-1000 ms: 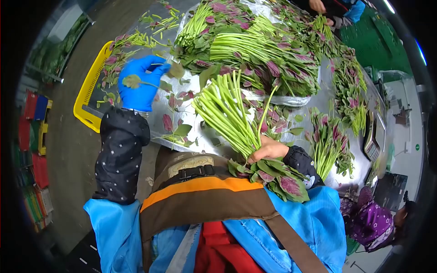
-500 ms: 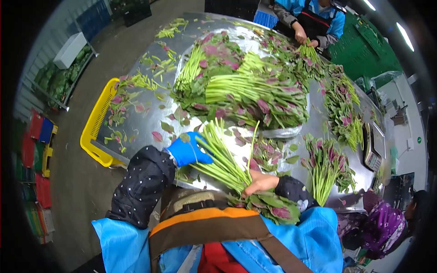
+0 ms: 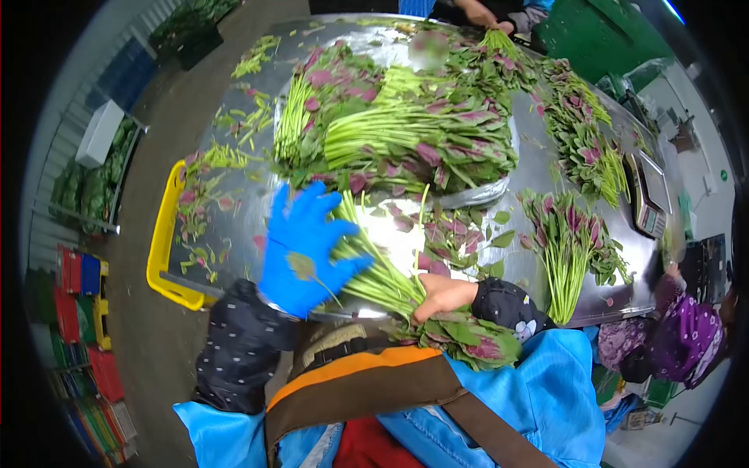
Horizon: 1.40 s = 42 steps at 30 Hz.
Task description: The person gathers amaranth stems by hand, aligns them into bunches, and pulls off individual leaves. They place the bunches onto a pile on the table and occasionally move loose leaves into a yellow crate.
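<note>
My left hand (image 3: pixel 306 249), in a blue glove, is open with its fingers spread beside the cut stem ends of a bunch of amaranth (image 3: pixel 382 277). A loose leaf (image 3: pixel 300 266) clings to the back of that glove. My right hand (image 3: pixel 443 296), bare, is closed around the bunch near its leaves, which hang toward my body on the right. Just beyond both hands lies a big heap of amaranth (image 3: pixel 390 136), green stems pointing left and purple-green leaves to the right. Scattered leaves (image 3: pixel 456 238) lie on the steel table (image 3: pixel 242 187) close by.
To the right lie a separate bunch (image 3: pixel 568 261) and a row of more bunches (image 3: pixel 581 140) beside a scale (image 3: pixel 647 195). A yellow crate (image 3: pixel 161 242) stands at the table's left edge. A co-worker's hands (image 3: pixel 488 17) hold stems at the far side; another person (image 3: pixel 679 335) is at right.
My left hand has opened, spread its fingers and risen off the stems. My right hand keeps its grip on the bunch. The view has shifted slightly.
</note>
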{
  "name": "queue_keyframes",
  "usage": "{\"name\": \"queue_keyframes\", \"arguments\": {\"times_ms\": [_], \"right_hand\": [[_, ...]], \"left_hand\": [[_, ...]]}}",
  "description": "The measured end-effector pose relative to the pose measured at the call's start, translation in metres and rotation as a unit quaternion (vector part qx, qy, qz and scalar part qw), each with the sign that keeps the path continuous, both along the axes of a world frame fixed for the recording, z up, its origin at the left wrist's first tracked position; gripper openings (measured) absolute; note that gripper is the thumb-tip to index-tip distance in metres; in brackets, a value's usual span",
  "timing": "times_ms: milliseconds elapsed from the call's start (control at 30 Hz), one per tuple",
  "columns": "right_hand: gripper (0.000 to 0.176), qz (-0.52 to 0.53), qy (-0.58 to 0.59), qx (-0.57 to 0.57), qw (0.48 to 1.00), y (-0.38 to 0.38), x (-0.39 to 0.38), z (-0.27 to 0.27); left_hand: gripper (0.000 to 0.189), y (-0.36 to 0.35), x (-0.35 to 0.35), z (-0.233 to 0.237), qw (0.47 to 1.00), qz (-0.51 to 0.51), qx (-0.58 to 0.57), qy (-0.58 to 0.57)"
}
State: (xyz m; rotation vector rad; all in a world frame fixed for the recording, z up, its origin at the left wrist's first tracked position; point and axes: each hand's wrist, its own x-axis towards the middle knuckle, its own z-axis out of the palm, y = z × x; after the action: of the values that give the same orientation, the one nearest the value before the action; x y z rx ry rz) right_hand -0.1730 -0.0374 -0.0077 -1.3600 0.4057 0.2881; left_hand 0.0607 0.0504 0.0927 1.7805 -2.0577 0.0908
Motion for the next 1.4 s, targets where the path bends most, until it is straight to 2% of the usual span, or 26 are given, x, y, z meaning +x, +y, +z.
{"name": "queue_keyframes", "arguments": {"times_ms": [33,67,100,133,233,333,433,500,533,600,633,667,700,733,767,833,900,1000,1033,1100,1167,1233,1267,1300,1367,1400], "right_hand": [[0.041,-0.026,-0.01,0.005,1.0,0.002,-0.001,0.006],[0.044,0.035,-0.008,-0.042,0.998,-0.002,0.001,0.011],[0.046,0.029,0.01,-0.064,0.998,-0.002,0.001,0.013],[0.045,0.037,0.004,-0.051,0.998,-0.005,0.002,0.015],[0.039,0.009,-0.005,-0.02,1.0,-0.001,-0.005,0.002],[0.035,-0.005,-0.025,-0.002,1.0,0.003,-0.008,-0.009],[0.035,0.015,-0.004,-0.008,1.0,0.0,-0.007,-0.002],[0.036,0.032,-0.002,-0.018,0.999,-0.003,-0.007,-0.01],[0.037,0.031,-0.007,-0.012,0.999,-0.004,-0.007,-0.013],[0.039,0.025,-0.021,-0.007,0.999,0.001,-0.007,-0.021],[0.039,0.017,-0.031,-0.004,0.999,0.002,-0.006,-0.024],[0.039,0.011,-0.02,-0.032,0.999,0.0,-0.005,-0.017],[0.039,0.004,-0.008,-0.053,0.999,0.001,-0.006,-0.01],[0.039,-0.02,-0.046,-0.053,0.997,0.002,-0.007,-0.015],[0.038,0.004,-0.03,-0.056,0.998,0.0,-0.005,-0.013],[0.036,0.057,0.01,-0.042,0.997,-0.001,-0.004,-0.009],[0.027,0.021,-0.033,-0.03,0.999,0.003,-0.004,-0.012],[0.025,0.043,-0.006,-0.014,0.999,0.003,0.002,-0.004],[0.025,0.049,-0.008,-0.015,0.999,0.004,0.005,-0.003],[0.027,0.102,-0.003,-0.041,0.994,0.002,0.013,-0.005],[0.034,0.105,-0.025,-0.076,0.991,0.004,0.015,-0.011],[0.04,0.08,-0.069,-0.062,0.992,0.007,0.014,-0.029],[0.043,0.068,-0.092,-0.052,0.992,0.01,0.012,-0.039],[0.044,0.074,-0.053,-0.057,0.994,0.008,0.01,-0.025],[0.046,0.084,0.021,-0.061,0.994,0.003,0.006,0.015],[0.052,0.089,0.021,-0.06,0.994,0.002,0.008,0.003]], "left_hand": [[0.039,-0.005,-0.006,-0.013,0.999,-0.011,0.031,-0.005],[0.038,-0.009,-0.011,-0.022,0.998,-0.004,0.068,0.017],[0.037,-0.014,-0.014,-0.024,0.993,0.003,0.111,0.04],[0.023,-0.017,-0.015,-0.023,0.995,-0.025,0.086,0.052],[0.01,-0.033,-0.005,-0.023,0.999,-0.019,0.045,0.007],[0.007,-0.048,0.033,-0.034,0.996,0.081,-0.023,-0.01],[0.007,-0.034,0.023,-0.01,0.992,0.076,-0.095,0.013],[0.022,-0.024,-0.006,0.018,1.0,0.001,0.01,0.016],[0.025,-0.021,-0.013,0.005,0.999,-0.037,0.037,-0.005],[0.016,-0.022,-0.026,-0.026,0.989,-0.07,0.128,0.024],[0.009,-0.023,-0.025,-0.052,0.988,-0.059,0.129,0.056],[0.007,-0.026,-0.026,-0.048,0.988,-0.05,0.136,0.057],[0.007,-0.031,-0.02,-0.054,0.995,-0.062,0.039,0.062],[0.008,-0.038,-0.007,-0.057,0.999,-0.022,0.031,-0.024],[0.01,-0.041,0.005,-0.057,0.994,0.019,0.03,-0.105],[0.012,-0.052,0.053,-0.083,0.989,0.088,-0.076,-0.088],[0.007,-0.047,0.074,-0.057,0.978,0.177,0.078,-0.081],[0.023,-0.039,0.021,-0.008,0.988,0.099,-0.102,-0.06],[0.043,-0.037,0.0,0.013,0.999,0.026,-0.015,-0.03],[0.05,-0.041,-0.036,0.011,0.993,-0.088,0.058,0.06],[0.054,-0.047,-0.051,-0.013,0.986,-0.138,0.053,0.074],[0.053,-0.058,-0.041,-0.007,0.989,-0.085,0.061,0.1],[0.053,-0.062,-0.025,-0.004,0.984,-0.044,0.025,0.168],[0.053,-0.067,-0.014,-0.001,0.972,-0.002,-0.013,0.235],[0.052,-0.06,-0.017,0.04,0.986,0.003,-0.12,0.114],[0.051,-0.054,-0.019,0.054,0.984,0.006,-0.17,0.052]]}}
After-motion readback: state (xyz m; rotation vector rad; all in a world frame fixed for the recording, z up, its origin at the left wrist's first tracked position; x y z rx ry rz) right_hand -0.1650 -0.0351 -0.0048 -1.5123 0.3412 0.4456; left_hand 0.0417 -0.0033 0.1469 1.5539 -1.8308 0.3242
